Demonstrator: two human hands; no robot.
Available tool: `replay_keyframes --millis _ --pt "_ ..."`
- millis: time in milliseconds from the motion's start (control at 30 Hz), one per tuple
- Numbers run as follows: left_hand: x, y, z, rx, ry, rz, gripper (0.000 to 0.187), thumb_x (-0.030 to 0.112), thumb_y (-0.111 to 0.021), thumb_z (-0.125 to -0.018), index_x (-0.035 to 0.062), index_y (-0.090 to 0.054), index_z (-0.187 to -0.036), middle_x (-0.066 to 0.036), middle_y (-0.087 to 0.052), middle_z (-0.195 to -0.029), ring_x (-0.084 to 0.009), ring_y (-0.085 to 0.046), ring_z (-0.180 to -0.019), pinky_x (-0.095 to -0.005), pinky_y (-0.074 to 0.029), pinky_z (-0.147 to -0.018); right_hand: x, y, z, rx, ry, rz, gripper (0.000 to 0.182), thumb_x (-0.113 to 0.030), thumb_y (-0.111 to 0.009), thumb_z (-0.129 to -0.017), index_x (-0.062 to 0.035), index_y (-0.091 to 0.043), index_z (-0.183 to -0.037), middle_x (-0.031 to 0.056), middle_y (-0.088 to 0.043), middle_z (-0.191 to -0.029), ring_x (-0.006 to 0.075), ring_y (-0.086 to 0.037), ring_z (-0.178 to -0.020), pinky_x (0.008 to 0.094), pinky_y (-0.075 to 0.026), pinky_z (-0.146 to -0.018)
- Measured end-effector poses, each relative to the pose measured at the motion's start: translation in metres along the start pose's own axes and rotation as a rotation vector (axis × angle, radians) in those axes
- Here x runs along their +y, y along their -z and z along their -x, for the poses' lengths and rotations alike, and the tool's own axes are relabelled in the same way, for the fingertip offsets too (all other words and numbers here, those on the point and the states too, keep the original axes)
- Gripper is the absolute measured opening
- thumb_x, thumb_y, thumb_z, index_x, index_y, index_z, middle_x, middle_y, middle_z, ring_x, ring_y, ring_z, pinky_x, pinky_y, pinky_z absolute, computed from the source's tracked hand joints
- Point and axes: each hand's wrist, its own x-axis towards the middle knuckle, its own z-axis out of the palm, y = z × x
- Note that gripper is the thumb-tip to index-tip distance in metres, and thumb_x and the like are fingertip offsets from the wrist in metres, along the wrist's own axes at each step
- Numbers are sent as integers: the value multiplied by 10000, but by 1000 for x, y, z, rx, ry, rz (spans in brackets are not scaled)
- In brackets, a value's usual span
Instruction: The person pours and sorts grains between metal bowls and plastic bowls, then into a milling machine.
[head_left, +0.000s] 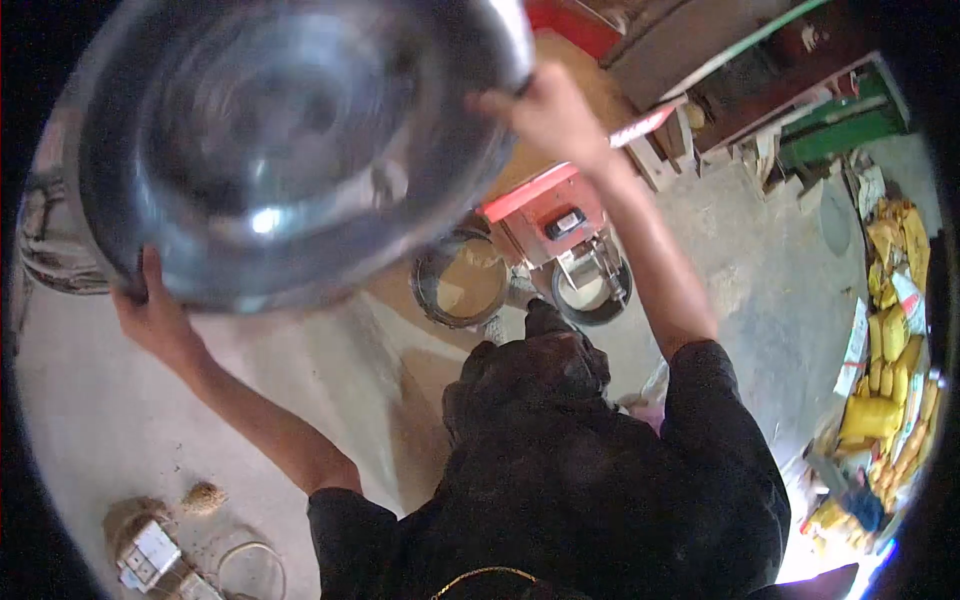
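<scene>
A large dark, shiny round basin (300,130) is held up at the upper left, blurred by motion. My left hand (155,310) grips its lower left rim, thumb over the edge. At the basin's right rim, my right hand (540,110) has its fingers wrapped round the edge. Below the right hand stands a red machine (545,222) with a metal outlet. Under this outlet sits a small dark bowl (592,300) with pale material in it. Beside it is a wider dark pan (460,280), also with pale material inside.
Yellow sacks (885,370) are piled along the right side. A white switch box (150,555) with a cable lies on the floor at the lower left, near a small brown heap (204,497). Wooden boards and a green panel (840,130) are at the upper right.
</scene>
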Motion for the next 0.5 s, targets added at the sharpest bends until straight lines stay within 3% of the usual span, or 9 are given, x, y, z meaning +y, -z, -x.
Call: replay_keyframes --millis 67,133,200,267,333,400,467,500 --pt "-30 30 12 -48 98 -46 450 291 -719 -773 -94 -603 -975 -150 -642 -961 -199 -566 -844 -300 -441 -796 -37 -38 42 -188 -178 45 305 -217 -623 -714 67 -607 -823 238 -603 -684 291 -626 -641 395 -492 -620" --pt "-81 60 28 -169 261 -170 478 314 -737 -744 -99 -605 -944 -163 -644 -918 -206 -568 -810 -308 -452 -770 -53 -79 88 -249 -191 -61 296 -184 -581 -698 82 -594 -827 286 -578 -691 360 -631 -689 422 -496 -636" --pt "-142 77 53 -325 225 -288 485 301 -740 -737 -83 -606 -1001 -163 -652 -918 -217 -589 -775 -336 -475 -707 -30 -128 138 -315 -315 -146 293 -165 -564 -689 85 -592 -839 303 -587 -737 390 -628 -751 441 -494 -677" --pt "-228 79 82 -606 407 -533 442 292 -730 -740 -71 -615 -963 -158 -656 -872 -245 -604 -749 -357 -481 -671 -3 -165 185 -351 -631 -175 307 -169 -563 -685 74 -601 -868 306 -597 -794 431 -603 -798 460 -485 -703" --pt "-271 57 131 -810 282 -605 449 346 -756 -698 -55 -597 -825 -188 -632 -766 -296 -606 -694 -396 -474 -682 33 -189 235 -294 -795 -290 309 -159 -582 -674 78 -610 -870 271 -619 -785 397 -623 -770 452 -488 -708" --pt "-247 20 169 -1141 299 -898 415 303 -729 -721 -60 -591 -869 -208 -632 -780 -325 -627 -747 -406 -474 -696 85 -210 298 -280 -1114 -331 299 -132 -606 -661 84 -618 -868 209 -615 -719 312 -631 -703 421 -497 -689" --pt "-330 0 218 -1354 336 -577 418 271 -704 -747 -58 -586 -976 -213 -642 -881 -306 -631 -823 -397 -478 -721 118 -210 360 -161 -1257 -522 253 -100 -631 -652 96 -612 -811 142 -587 -664 216 -610 -650 383 -505 -639" --pt "-319 -18 237 -1434 350 -547 367 206 -697 -741 -58 -595 -976 -185 -647 -870 -274 -627 -789 -381 -486 -710 129 -205 383 -117 -1376 -578 229 -88 -622 -645 71 -622 -810 96 -581 -663 184 -584 -622 352 -489 -590"
